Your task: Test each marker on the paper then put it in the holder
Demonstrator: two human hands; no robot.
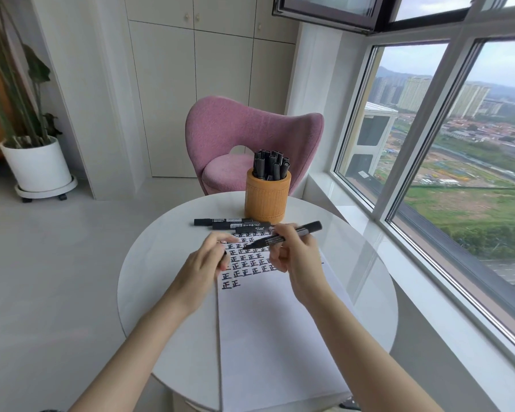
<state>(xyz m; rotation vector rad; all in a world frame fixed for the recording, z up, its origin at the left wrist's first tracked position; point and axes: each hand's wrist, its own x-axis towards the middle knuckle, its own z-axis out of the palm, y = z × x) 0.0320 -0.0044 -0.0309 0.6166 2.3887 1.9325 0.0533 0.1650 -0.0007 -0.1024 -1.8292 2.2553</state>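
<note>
My right grip pinches an uncapped marker, its nib pointing left just above the paper. My left grip curls round a small dark piece I cannot make out. Beyond, spare markers lie on the counter by the holder.

On the paper, at the centre of the frame, I read the character 正 written over and over in black, in several rows, the lowest row holding just two. The lying markers above it and the held marker carried white label print too small for me to read.
</note>
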